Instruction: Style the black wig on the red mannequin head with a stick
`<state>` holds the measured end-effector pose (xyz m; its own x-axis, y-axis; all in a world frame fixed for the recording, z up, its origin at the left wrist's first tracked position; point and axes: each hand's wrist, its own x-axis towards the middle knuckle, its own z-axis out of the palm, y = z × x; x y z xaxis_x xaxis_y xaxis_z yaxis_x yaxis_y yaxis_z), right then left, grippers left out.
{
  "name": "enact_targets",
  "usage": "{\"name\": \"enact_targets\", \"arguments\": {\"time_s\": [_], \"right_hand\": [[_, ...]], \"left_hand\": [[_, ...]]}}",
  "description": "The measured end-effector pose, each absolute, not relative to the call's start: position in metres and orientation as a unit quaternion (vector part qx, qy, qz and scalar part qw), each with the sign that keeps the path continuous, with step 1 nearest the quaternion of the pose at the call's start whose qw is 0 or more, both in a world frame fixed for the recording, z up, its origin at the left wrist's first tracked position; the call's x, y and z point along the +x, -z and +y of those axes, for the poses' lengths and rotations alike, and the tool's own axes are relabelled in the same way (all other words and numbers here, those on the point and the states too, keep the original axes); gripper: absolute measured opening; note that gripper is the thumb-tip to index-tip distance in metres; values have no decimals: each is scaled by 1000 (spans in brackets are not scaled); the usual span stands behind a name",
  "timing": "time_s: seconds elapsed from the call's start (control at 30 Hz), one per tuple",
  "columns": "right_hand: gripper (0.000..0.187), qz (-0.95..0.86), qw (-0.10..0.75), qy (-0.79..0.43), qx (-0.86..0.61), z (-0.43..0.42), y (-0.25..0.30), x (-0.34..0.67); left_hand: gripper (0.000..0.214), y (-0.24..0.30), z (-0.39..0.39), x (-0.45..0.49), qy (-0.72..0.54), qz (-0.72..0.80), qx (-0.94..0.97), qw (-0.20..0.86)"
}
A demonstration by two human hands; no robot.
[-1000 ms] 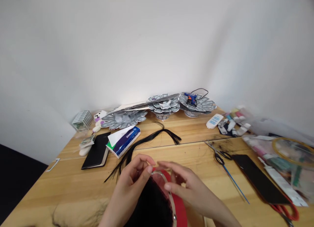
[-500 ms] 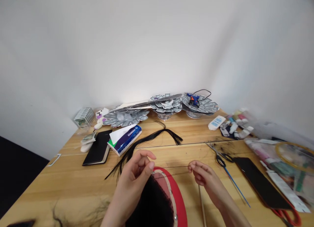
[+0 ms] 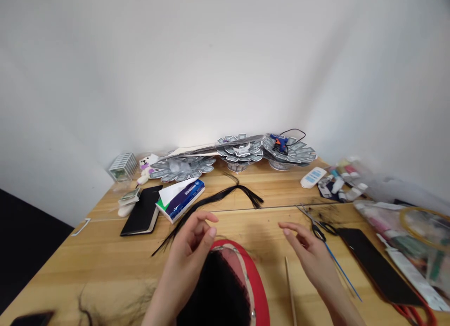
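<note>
Low in front of me sits a red head form [image 3: 259, 288], with a pale-edged pink mesh cap [image 3: 232, 259] pinned over it. Dark hair [image 3: 218, 293] covers much of the mesh. My left hand [image 3: 190, 253] is over the cap's left side, thumb and forefinger apart, with nothing visible in it. Apart from the form on the right, my right hand [image 3: 311, 253] hovers with its fingers loosely spread and no thread or hair visible between them. A thin wooden stick [image 3: 290, 291] lies between the form and that hand.
Behind lie a black hair bundle [image 3: 214, 194], a tissue pack [image 3: 183, 201] and a black notebook [image 3: 142, 211]. Scissors [image 3: 318, 230], a blue rod [image 3: 342, 272], a dark flat pad [image 3: 379, 269] and plastic bags [image 3: 386, 218] are at right. A glue gun [image 3: 280, 143] rests on grey paper flowers [image 3: 241, 150].
The fine strand stretched between my hands is no longer visible. My right hand has opened from a pinch and moved right. My left hand has shifted slightly left.
</note>
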<state>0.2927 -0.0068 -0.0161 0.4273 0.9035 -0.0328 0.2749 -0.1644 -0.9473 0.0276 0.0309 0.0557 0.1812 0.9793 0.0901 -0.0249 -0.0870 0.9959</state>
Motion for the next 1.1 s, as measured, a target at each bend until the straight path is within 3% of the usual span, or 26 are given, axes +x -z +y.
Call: {"name": "enact_targets", "arguments": {"time_s": [0.13, 0.27, 0.37, 0.67, 0.83, 1.0, 1.1], "right_hand": [[28, -535, 479, -354, -600, -18, -32, 238], [33, -606, 432, -376, -552, -19, -48, 209], [14, -599, 440, -376, -553, -15, -48, 210], [21, -536, 510, -368, -563, -11, -51, 226], [29, -491, 540, -456, -508, -6, -42, 220], [46, -430, 518, -607, -423, -1, -25, 200], [48, -404, 515, -643, -397, 0, -16, 192]], "left_hand": [[19, -54, 27, 45, -436, 396, 586, 557], [19, -52, 25, 54, -404, 376, 604, 575], [16, -50, 26, 54, -386, 371, 613, 581], [14, -58, 27, 48, -381, 404, 660, 507], [12, -67, 26, 46, -409, 401, 660, 487], [5, -68, 25, 49, -438, 317, 575, 614], [12, -63, 26, 47, -455, 300, 520, 658]]}}
